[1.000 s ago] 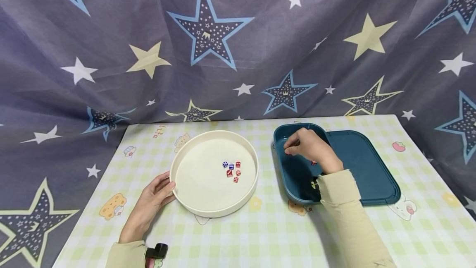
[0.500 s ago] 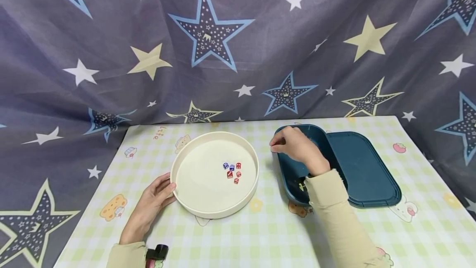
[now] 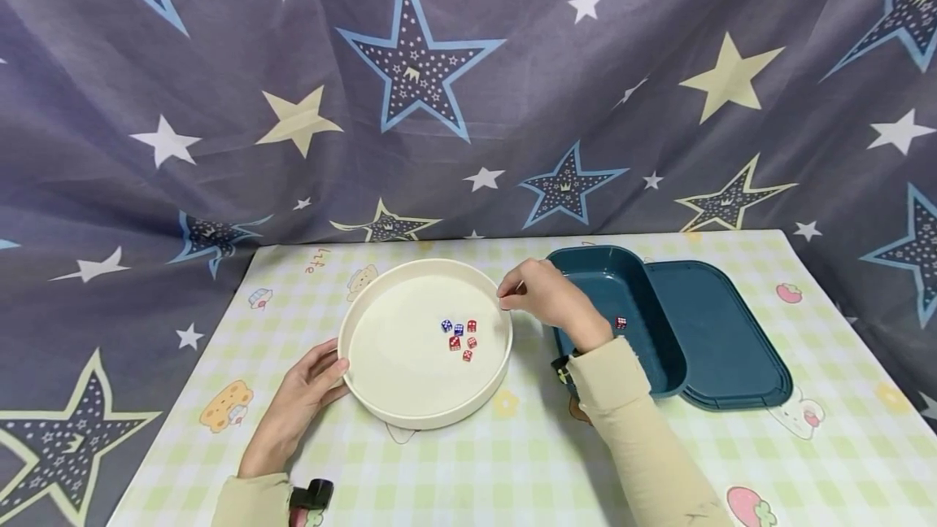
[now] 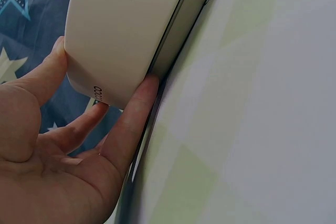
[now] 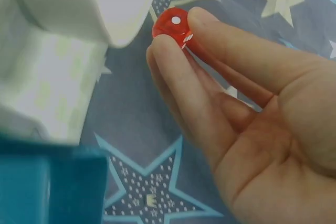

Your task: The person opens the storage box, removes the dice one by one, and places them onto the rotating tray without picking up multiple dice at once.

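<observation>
My right hand [image 3: 545,295] pinches a red die [image 5: 172,23] between thumb and fingers, at the right rim of the round cream tray [image 3: 420,413]. Its white pip shows in the right wrist view; the head view hides the die. My left hand [image 3: 300,389] holds the tray's left edge, thumb at the rim and fingers against the outer wall [image 4: 121,30]. Two blue dice [image 3: 446,326] and several red dice [image 3: 455,343] lie grouped right of the tray's middle. One more red die [image 3: 621,322] lies in the dark teal box [image 3: 666,340].
The teal lid [image 3: 721,332] lies flat on the table, against the box's right side. A pale green checked cloth [image 3: 439,478] covers the table. Behind its back edge hangs a grey star-patterned curtain [image 3: 498,104].
My right hand has moved left, out of the teal box and over to the tray's right rim, carrying the red die. The left hand has stayed at the tray's edge.
</observation>
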Tool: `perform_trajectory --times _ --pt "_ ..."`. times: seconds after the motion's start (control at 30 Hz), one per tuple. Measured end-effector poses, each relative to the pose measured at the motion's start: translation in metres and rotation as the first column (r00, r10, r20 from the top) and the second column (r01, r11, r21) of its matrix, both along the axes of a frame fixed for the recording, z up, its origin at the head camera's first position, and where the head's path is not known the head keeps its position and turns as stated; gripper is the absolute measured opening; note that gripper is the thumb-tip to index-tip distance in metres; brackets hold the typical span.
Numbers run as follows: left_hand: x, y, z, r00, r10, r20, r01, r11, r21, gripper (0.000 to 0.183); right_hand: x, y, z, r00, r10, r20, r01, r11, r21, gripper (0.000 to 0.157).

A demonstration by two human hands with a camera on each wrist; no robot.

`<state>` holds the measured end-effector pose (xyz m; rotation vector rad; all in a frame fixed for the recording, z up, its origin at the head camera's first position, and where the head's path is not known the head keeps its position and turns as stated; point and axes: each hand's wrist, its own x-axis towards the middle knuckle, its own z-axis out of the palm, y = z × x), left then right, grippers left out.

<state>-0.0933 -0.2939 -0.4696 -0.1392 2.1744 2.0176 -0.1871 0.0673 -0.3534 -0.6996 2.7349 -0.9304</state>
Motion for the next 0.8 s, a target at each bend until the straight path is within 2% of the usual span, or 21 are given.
perform_trajectory --times 0.13,0.43,0.63,0.8 --pt "0.000 0.000 0.001 1.000 0.001 0.004 -0.001 1.000 -0.006 0.064 0.001 -0.017 -0.004 0.999 0.029 0.021 -0.029 1.000 -0.006 0.006" --pt "0.000 0.000 0.001 1.000 0.004 0.000 -0.004 1.000 0.000 0.067 0.004 -0.049 -0.018 0.992 0.126 0.007 -0.126 0.992 -0.025 0.005" --pt "0.001 0.001 0.002 1.000 0.003 -0.009 -0.003 1.000 0.016 0.067 0.008 -0.062 -0.033 0.979 0.196 0.061 -0.190 0.977 -0.096 0.007" --pt "0.002 0.001 0.002 1.000 -0.003 -0.011 0.003 1.000 0.016 0.067 0.014 -0.070 -0.042 0.972 0.208 0.110 -0.194 0.972 -0.129 0.004"
